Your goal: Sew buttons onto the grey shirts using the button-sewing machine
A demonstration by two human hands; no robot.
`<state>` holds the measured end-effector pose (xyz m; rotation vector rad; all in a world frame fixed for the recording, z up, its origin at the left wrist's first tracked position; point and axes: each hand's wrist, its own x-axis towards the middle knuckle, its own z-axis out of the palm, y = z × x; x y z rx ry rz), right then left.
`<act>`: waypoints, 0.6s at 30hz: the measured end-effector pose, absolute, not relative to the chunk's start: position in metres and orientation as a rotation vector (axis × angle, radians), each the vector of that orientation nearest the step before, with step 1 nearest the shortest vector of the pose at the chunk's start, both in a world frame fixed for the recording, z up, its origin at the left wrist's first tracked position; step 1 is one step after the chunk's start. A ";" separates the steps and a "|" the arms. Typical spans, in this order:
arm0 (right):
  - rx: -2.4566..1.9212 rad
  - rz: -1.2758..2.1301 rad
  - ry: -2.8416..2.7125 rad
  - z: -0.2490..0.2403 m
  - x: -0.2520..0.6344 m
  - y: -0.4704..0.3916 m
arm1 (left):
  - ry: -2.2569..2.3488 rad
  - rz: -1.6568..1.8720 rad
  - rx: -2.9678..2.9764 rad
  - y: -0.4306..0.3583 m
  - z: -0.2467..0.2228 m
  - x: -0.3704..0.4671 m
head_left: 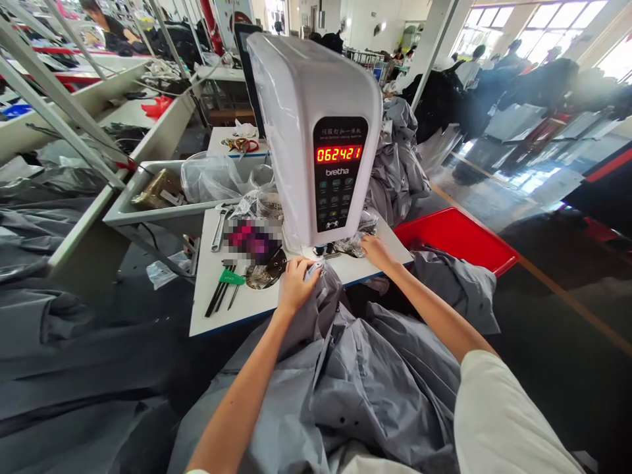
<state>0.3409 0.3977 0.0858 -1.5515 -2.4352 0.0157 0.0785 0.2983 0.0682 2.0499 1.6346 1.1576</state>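
A white button sewing machine (296, 125) with a red lit number display stands before me on a white table (266, 306). My left hand (297, 284) is closed on the edge of a grey garment (375, 375), right below the machine's head. The rest of that garment spreads over my lap in folds. To the right of the head, my right hand (379, 251) reaches down with its fingers drawn together at a clear plastic bag (353, 245) of small pieces. Its fingertips are partly hidden, and what they hold is too small to tell.
On the table's left lie a wrench (218, 229), a green-holdered hex key set (230, 276) and a blurred-out item (251, 240). A red tray (457, 237) stands at right. Scissors (241, 145) lie behind, near a grey bin (162, 209). More grey fabric (49, 342) fills the left.
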 end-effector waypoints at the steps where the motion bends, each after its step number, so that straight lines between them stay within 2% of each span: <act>1: -1.552 0.013 -2.440 0.084 0.341 0.398 | 1.629 1.162 2.048 0.298 0.068 0.078; 18: -1.665 0.275 -2.284 0.087 0.334 0.398 | 1.580 1.216 2.065 0.301 0.062 0.077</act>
